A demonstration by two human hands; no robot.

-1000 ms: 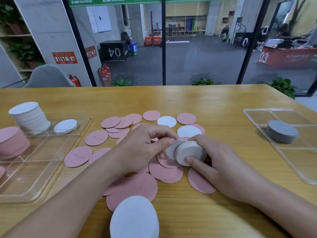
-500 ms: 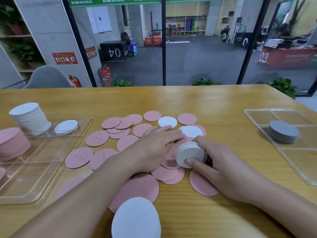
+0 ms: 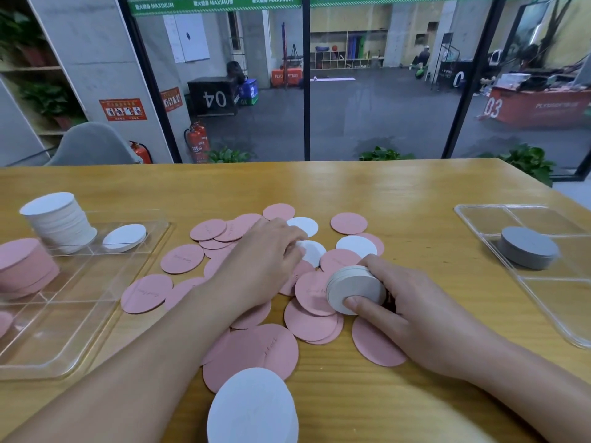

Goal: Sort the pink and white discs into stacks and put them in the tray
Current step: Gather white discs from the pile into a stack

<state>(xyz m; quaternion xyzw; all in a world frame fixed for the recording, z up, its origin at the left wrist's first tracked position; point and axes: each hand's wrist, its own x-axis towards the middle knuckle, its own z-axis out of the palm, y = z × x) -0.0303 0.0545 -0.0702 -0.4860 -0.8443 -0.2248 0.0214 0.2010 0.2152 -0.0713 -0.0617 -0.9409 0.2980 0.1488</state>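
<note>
Right hand (image 3: 415,311) grips a short stack of white discs (image 3: 355,289) held on edge, thumb across its face and fingers (image 3: 380,266) curled round the rim, above the scattered pink discs (image 3: 307,318) on the bench (image 3: 399,199). Left hand (image 3: 265,260) reaches into the pile, fingertips on a loose white disc (image 3: 311,251); whether they pinch it cannot be told. Clear tray (image 3: 73,340), left: tall white stack (image 3: 57,225), a thin white stack (image 3: 124,237) beside it, a pink stack (image 3: 25,266) in the nearer compartment. A second tray (image 3: 543,292), right, holds a grey stack (image 3: 527,247). One white disc (image 3: 252,407) lies at the near edge.
</note>
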